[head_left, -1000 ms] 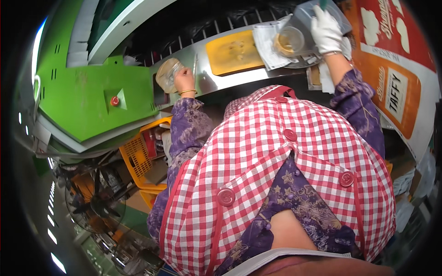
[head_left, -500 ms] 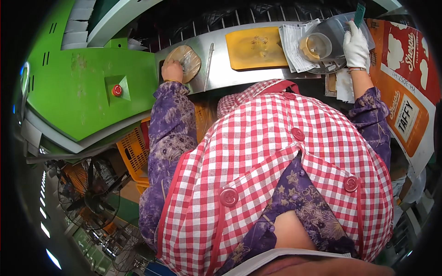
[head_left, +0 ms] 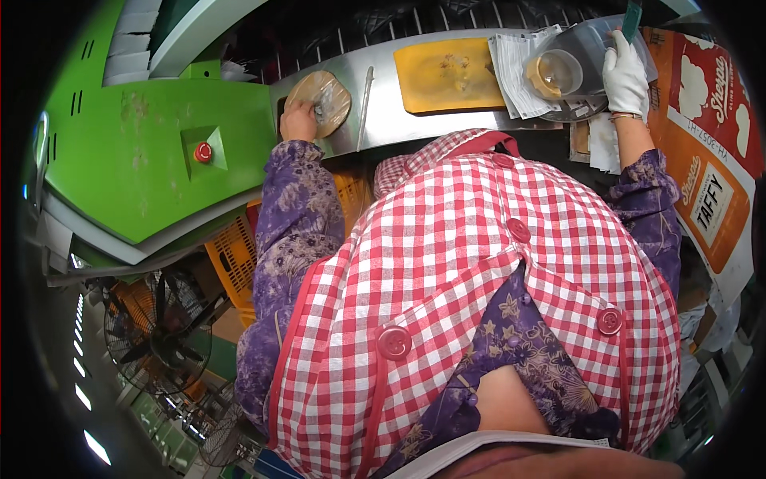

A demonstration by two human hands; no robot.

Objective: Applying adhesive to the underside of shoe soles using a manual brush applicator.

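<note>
My bare left hand (head_left: 298, 121) lies at the left edge of a round tan disc (head_left: 330, 97) with a shiny film-like surface. Its fingers bend over the disc's rim, and a greyish patch shows near their tips. Over at the far right, my right hand (head_left: 625, 80) wears a white glove. It is closed round a flat green tool (head_left: 631, 21) that sticks up above the fingers; its lower part is hidden. Beside that hand a clear round cup (head_left: 559, 72) with something yellowish in it stands in front of a translucent bin (head_left: 589, 48).
A yellow mat (head_left: 451, 76) and a thin rod (head_left: 365, 108) lie on the metal bench (head_left: 381, 86). White printed sheets (head_left: 511, 72) sit beside the bin. A green machine with a red button (head_left: 203, 152) stands left, printed cartons (head_left: 706, 180) right. A fan (head_left: 159, 327) is lower left.
The view has shifted slightly. My left fingers have moved a little on the disc, and a grey patch shows by their tips. My right hand still grips the green tool in nearly the same spot.
</note>
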